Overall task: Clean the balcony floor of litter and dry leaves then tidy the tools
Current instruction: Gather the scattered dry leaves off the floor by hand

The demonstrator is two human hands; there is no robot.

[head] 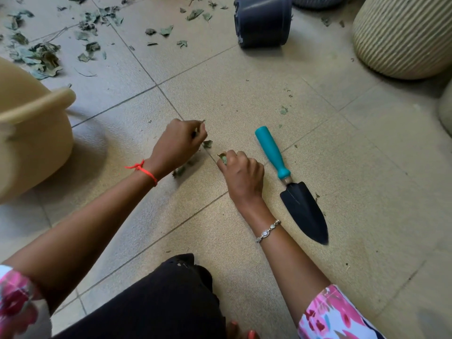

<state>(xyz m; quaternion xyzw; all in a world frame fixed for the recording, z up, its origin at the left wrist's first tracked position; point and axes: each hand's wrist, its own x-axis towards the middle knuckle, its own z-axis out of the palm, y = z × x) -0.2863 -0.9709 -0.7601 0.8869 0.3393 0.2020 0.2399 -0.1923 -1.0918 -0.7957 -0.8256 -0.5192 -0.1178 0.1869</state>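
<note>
Dry green leaves (41, 55) lie scattered over the beige tiled floor (244, 94), thickest at the far left. My left hand (177, 143) is down at the floor with curled fingers pinching small leaf bits; one leaf (207, 143) lies just beside it. My right hand (242, 176) grips a bunch of dry leaves (222, 158) that pokes out by the thumb. A garden trowel (291, 187) with a teal handle and black blade lies on the floor right of my right hand, not touched.
A beige bucket (31, 133) with a handle stands at the left. A dark plastic pot (263, 20) lies on its side at the top. A ribbed cream planter (403, 35) stands at the top right. My knee in black cloth (156, 302) is at the bottom.
</note>
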